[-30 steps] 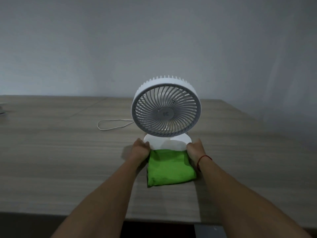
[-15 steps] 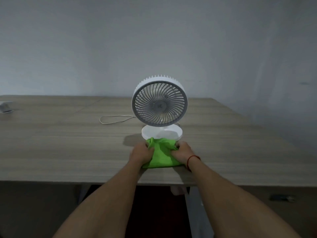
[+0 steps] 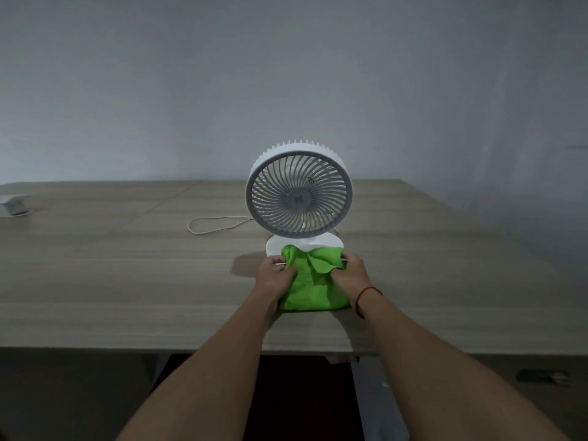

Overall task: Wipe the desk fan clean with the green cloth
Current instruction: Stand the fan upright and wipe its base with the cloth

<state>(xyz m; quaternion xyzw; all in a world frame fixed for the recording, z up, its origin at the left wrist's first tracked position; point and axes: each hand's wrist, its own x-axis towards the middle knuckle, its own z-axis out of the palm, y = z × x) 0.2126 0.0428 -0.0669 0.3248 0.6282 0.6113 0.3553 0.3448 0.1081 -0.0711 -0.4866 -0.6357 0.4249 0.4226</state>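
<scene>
Wood-grain laminate is covering the desk (image 3: 95, 281), whose near edge is running straight across the lower third of the frame, with its right edge slanting up toward the upper right; broad bare surface is lying open to the left and right of the middle. The white desk fan (image 3: 299, 192) is standing upright at centre frame, grille facing the camera, well back from the near edge, and its round base is sitting directly behind the green cloth (image 3: 313, 288). A thin white cord (image 3: 213, 225) is looping on the desk left of the fan, and a small pale object (image 3: 14, 205) is lying at the far left edge. The left hand (image 3: 275, 276) is gripping the cloth's left side with its fingers curled closed on the fabric, and the right hand (image 3: 351, 275), a red string (image 3: 366, 296) circling its wrist, is pinching the cloth's right side, a corner of fabric folding over between them. The cloth's top edge is touching the front of the fan's base. Compared with a second ago, the cloth is no longer lying flat and folded but is bunching up between the hands, which are now sitting closer together, and the fan is appearing farther from the camera.
</scene>
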